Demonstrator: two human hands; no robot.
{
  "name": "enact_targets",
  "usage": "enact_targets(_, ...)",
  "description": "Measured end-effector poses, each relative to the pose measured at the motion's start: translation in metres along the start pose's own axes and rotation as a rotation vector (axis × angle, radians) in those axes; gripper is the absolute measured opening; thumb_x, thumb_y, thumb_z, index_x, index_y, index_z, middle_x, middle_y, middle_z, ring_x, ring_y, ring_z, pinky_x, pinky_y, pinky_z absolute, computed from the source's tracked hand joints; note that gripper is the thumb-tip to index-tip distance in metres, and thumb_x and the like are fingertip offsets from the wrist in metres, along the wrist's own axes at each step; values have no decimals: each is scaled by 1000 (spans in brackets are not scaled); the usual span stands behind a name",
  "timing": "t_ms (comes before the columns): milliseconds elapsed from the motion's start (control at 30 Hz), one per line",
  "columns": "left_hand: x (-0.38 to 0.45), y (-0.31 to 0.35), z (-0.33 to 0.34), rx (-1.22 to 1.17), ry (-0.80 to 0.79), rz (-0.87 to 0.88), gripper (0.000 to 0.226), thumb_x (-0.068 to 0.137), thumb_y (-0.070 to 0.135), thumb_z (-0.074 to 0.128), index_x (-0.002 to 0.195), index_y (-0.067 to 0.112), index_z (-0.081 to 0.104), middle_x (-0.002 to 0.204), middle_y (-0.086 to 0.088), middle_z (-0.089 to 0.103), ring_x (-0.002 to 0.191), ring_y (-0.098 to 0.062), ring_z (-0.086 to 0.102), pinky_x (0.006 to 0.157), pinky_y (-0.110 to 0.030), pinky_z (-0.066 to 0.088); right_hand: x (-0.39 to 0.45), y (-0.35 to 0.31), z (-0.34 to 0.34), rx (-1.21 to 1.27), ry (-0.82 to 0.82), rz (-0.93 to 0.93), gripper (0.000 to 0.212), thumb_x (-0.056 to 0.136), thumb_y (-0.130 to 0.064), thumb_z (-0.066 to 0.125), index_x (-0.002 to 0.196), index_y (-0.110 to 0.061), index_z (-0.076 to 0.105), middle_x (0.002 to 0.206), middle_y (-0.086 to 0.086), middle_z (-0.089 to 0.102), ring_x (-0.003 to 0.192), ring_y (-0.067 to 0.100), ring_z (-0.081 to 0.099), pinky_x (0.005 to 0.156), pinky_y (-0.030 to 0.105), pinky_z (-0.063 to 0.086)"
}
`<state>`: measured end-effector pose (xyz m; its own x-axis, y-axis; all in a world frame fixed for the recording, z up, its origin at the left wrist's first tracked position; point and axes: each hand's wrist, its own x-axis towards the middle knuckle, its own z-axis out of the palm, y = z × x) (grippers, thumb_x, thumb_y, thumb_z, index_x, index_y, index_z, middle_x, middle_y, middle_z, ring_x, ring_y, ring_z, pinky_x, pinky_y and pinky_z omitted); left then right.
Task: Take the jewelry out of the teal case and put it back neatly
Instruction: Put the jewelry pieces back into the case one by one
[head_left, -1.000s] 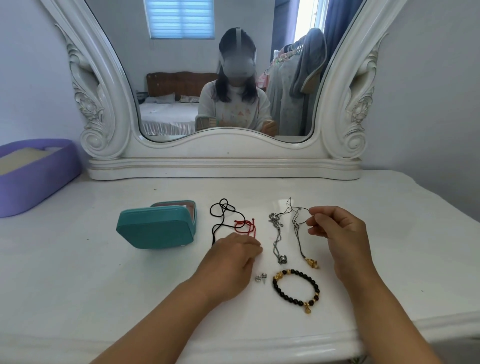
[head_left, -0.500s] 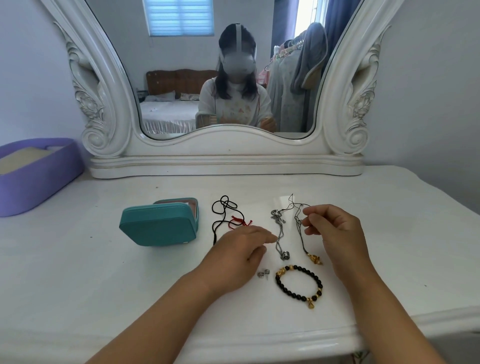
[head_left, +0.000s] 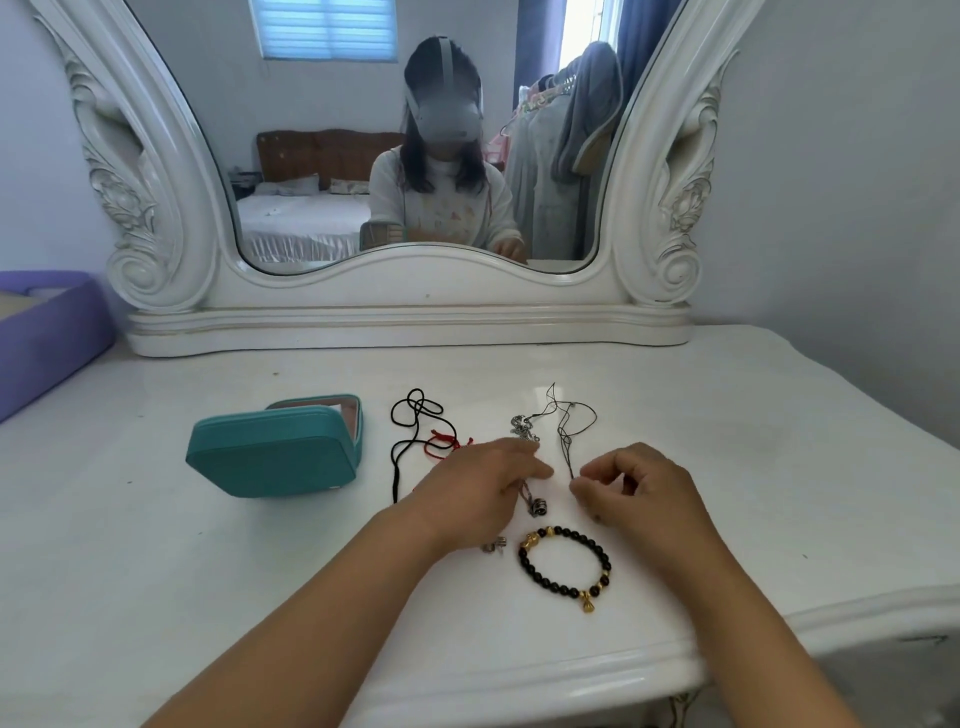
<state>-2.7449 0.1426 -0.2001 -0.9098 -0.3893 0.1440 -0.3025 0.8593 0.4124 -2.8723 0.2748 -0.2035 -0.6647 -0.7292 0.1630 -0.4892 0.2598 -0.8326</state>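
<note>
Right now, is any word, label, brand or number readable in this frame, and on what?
None is readable.
teal case: a small pale mark at its front lower corner, too small to read.
Shirt in the mirror: a faint print, blurred, no letters legible.
Beaded bracelet and pendants: no markings visible.

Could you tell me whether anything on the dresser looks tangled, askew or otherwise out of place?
Mostly tidy. The black cord by the teal case lies in loose, overlapping loops with a red string crossing it, so those two look tangled. The beaded bracelet lies flat in a neat ring.
</note>
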Motion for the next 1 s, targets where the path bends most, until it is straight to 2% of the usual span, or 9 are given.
enact_targets(100,-7,-8,-5,-21,96,-45,41,95,7,34,128,23,53,146,4,40,135,-12,36,109,-19,27,-1,4,5,-269,-58,-72,14,72,-31,71,80,-23,64,87,-8,54,82,4,50,73,22,39)
enact_targets(167,-15,-18,-7,-14,130,-92,41,95,8,34,129,22,52,145,5,41,134,-12,36,109,-20,26,-1,3,4,-307,-35,-99,5,76,-24,65,75,-20,62,84,-4,54,78,7,50,70,24,40)
enact_targets(333,-43,-38,-12,-49,177,-131,37,94,9,40,125,20,56,138,7,48,129,-11,42,107,-20,33,1,6,7,-403,-3,-114,12,81,-18,55,70,-15,58,79,-3,56,72,10,52,61,25,41)
enact_targets(467,-65,-44,-14,-61,140,-109,31,92,26,50,122,22,58,136,9,46,125,-4,42,97,-3,27,16,-7,6,-201,65,-72,11,84,-17,57,75,-12,62,78,-4,59,72,9,52,61,24,38)
enact_targets(533,-71,-44,-14,-52,109,-119,39,89,39,48,121,18,58,133,6,47,121,-3,41,87,6,20,25,-23,9,-69,104,-62,11,84,-16,60,75,-12,64,70,-8,57,65,4,50,57,20,36)
enact_targets(700,-73,-43,-11,-113,157,-205,41,91,29,50,132,23,47,146,11,33,128,1,34,94,-4,20,31,-67,37,78,-57,-170,12,81,-15,65,69,-16,65,61,-9,58,52,0,50,51,12,38)
enact_targets(833,-75,-41,-13,-195,193,-227,67,88,28,56,143,31,19,138,25,24,130,5,26,104,-11,20,23,-82,69,-122,-266,-300,10,78,-16,65,69,-17,67,63,-12,56,62,4,52,64,24,45)
enact_targets(900,-75,-43,-13,-244,201,-193,63,85,25,59,138,36,28,140,22,34,130,0,36,107,-20,31,19,-80,82,-168,-349,-308,17,75,-15,65,60,-23,63,64,-9,58,65,9,56,68,29,47)
enact_targets(1000,-76,-45,-12,-300,231,-171,52,79,27,61,125,39,41,121,17,53,111,-4,52,96,-32,46,17,-75,97,-148,-411,-296,12,70,-14,64,61,-19,67,71,-2,70,71,15,64,69,32,52)
